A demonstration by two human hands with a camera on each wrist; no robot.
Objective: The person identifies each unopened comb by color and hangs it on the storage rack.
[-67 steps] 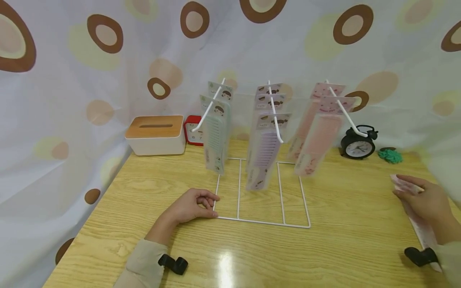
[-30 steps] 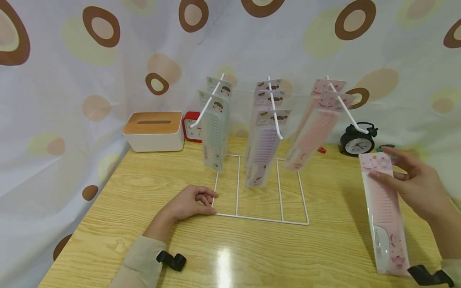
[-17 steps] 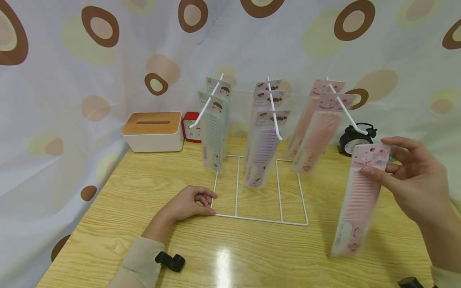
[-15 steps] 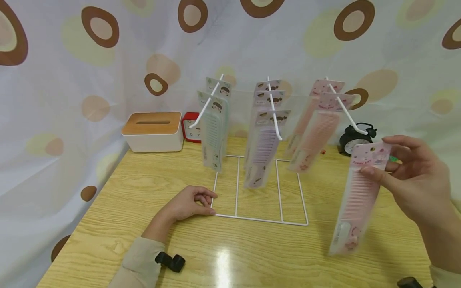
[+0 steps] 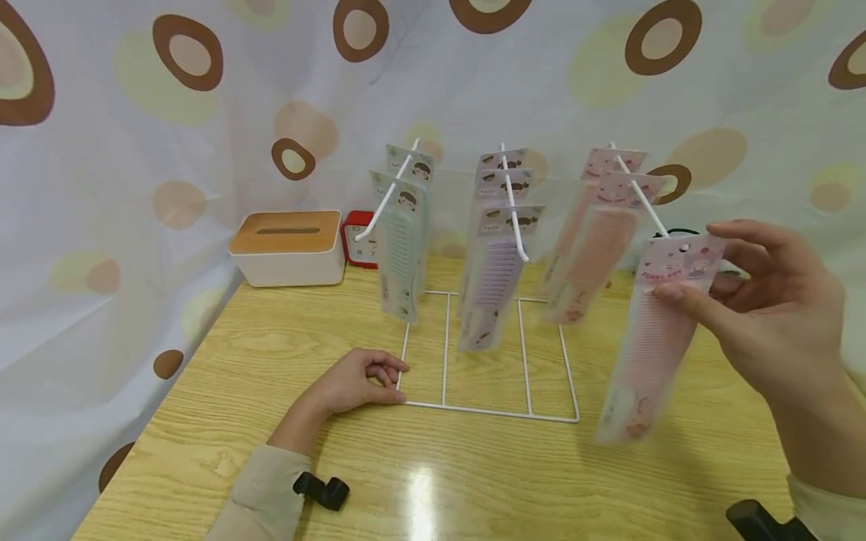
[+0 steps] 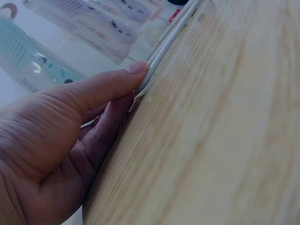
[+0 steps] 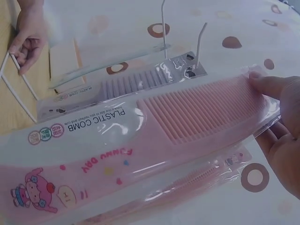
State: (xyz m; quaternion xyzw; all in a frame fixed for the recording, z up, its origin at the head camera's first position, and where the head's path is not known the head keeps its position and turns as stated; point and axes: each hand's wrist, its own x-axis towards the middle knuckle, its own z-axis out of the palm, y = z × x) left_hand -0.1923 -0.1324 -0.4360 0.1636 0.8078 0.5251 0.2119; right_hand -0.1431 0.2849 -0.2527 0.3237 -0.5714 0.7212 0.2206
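Note:
My right hand (image 5: 778,323) pinches a packaged pink comb (image 5: 659,338) by its top card, between thumb and fingers. The comb hangs tilted, and the card's hole is beside the tip of the right hook of a white wire display rack (image 5: 492,412); I cannot tell if they touch. In the right wrist view the pack's "PLASTIC COMB" print (image 7: 96,121) shows. My left hand (image 5: 355,383) grips the rack's front left corner at the tabletop, thumb on the wire. Packaged green combs (image 5: 399,252), purple combs (image 5: 497,278) and pink combs (image 5: 602,248) hang on the three hooks.
A tissue box with a wooden lid (image 5: 287,252) stands at the back left, next to a red clock (image 5: 358,240). At the back right, a black alarm clock is mostly hidden behind the right hand and comb. A patterned curtain (image 5: 304,75) hangs behind the wooden table (image 5: 325,466).
My right hand has lifted the pink comb from the table's right side and carried it left and up to the right hook. The left hand has kept its hold on the rack corner.

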